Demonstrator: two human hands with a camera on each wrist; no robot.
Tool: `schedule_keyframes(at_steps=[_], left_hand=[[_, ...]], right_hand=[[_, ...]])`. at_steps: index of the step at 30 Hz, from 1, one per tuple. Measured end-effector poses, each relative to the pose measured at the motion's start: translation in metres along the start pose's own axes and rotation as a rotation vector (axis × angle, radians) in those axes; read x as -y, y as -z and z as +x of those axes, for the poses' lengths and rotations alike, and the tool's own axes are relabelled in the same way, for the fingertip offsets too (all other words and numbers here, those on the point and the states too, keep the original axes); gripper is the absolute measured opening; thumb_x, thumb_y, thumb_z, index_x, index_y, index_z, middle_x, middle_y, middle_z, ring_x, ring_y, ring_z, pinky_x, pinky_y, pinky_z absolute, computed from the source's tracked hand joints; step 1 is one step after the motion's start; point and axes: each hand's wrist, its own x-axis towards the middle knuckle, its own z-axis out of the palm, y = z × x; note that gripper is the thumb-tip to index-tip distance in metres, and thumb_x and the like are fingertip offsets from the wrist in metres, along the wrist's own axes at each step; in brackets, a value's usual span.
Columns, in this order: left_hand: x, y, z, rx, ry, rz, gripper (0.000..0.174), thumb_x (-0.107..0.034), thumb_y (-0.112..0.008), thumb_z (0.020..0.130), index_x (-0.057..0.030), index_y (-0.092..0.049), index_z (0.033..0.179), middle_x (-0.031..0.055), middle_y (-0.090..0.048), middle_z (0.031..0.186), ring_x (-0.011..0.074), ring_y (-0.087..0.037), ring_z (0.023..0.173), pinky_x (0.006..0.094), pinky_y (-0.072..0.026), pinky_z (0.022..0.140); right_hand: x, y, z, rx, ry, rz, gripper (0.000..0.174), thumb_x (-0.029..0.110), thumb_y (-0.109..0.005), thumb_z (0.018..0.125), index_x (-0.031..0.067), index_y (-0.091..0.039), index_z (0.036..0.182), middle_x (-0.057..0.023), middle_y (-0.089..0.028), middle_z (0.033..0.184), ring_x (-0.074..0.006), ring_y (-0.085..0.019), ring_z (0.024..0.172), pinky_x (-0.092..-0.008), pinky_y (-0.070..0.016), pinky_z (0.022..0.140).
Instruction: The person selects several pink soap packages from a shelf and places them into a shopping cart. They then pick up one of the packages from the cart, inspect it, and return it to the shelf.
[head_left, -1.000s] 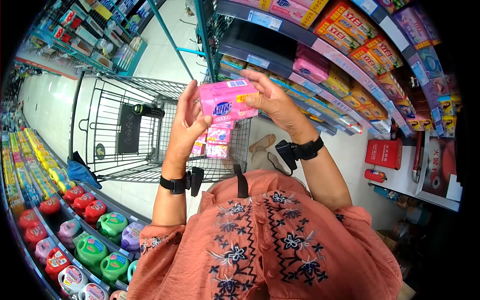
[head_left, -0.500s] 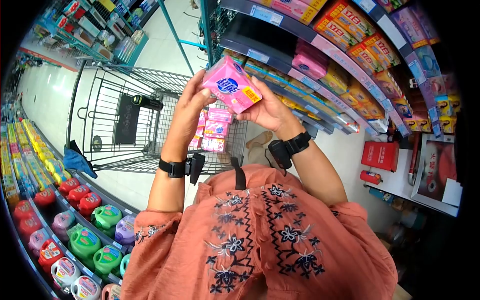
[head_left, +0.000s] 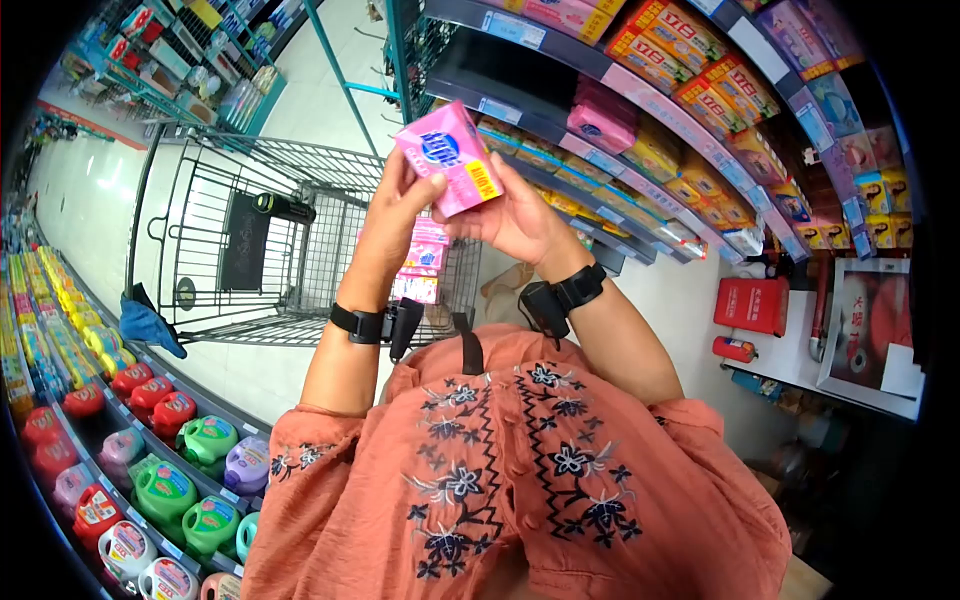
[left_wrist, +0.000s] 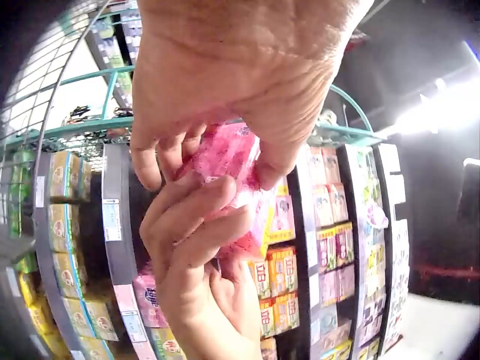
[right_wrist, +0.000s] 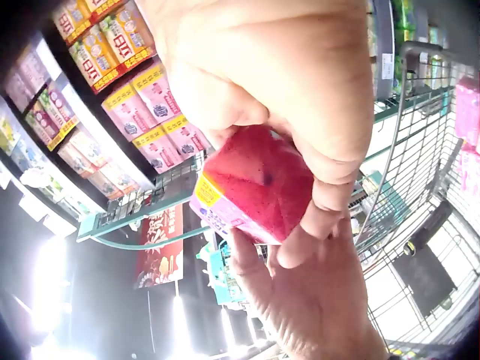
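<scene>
Both hands hold a pink package [head_left: 447, 160] with a blue logo and a yellow label, tilted, above the cart's near end. The left hand [head_left: 396, 205] grips its left side, thumb on the printed face. At its lower right, the right hand [head_left: 515, 215] grips the edge with the thumb by the yellow label. In the left wrist view the package [left_wrist: 225, 161] lies between the left thumb and fingers, with the right hand [left_wrist: 199, 270] beneath. The right wrist view shows its reddish-pink end [right_wrist: 262, 184] between both hands. Similar pink packs [head_left: 422, 258] lie in the cart below.
The wire cart [head_left: 330, 160] holds a dark cylindrical item [head_left: 285, 208]; a blue cloth [head_left: 150, 325] hangs at its corner. Shelves of boxed packs [head_left: 680, 45] stand at the right, detergent bottles [head_left: 165, 485] at the lower left. A red box [head_left: 750, 306] is farther right.
The package has turned so its logo face slants, and it has risen and shifted slightly. The right hand has moved from its upper right to its lower right side.
</scene>
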Motion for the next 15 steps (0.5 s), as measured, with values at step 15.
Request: schedule_keyframes(at_steps=[15], left_hand=[[-0.004, 0.033, 0.010, 0.143, 0.298, -0.308, 0.048, -0.029, -0.057, 0.100, 0.0041, -0.052, 0.136, 0.0144, -0.065, 0.127, 0.0214, -0.064, 0.114, 0.0357, -0.0502, 0.100]], right_hand=[[0.025, -0.001, -0.019, -0.150, -0.056, -0.514, 0.044, 0.039, -0.050, 0.105, 0.0013, -0.055, 0.126, -0.0171, -0.068, 0.113, -0.0254, -0.071, 0.093, -0.0394, -0.0599, 0.078]])
